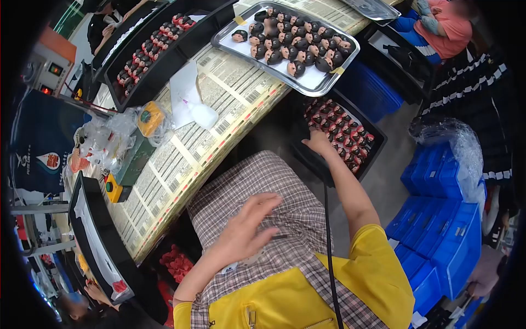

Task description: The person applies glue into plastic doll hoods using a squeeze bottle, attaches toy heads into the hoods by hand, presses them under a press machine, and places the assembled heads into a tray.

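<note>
My left hand (244, 230) is over my plaid apron (257, 175), its fingers apart and nothing in them. My right hand (318, 141) reaches to the near left edge of a black crate (375, 156) holding rows of small red and black doll heads (342, 129). Its fingertips lie by the crate's edge, and whether they hold anything is too small to tell. Above, on the table (219, 118), a metal tray (307, 90) carries many small heads with black caps (296, 68).
Another black crate of red and black pieces (145, 57) stands at the upper left. Plastic bags (104, 142) and a yellow button box (113, 188) lie on the table's left. Blue bins (438, 236) are stacked at right. A seated person (446, 27) is at the upper right.
</note>
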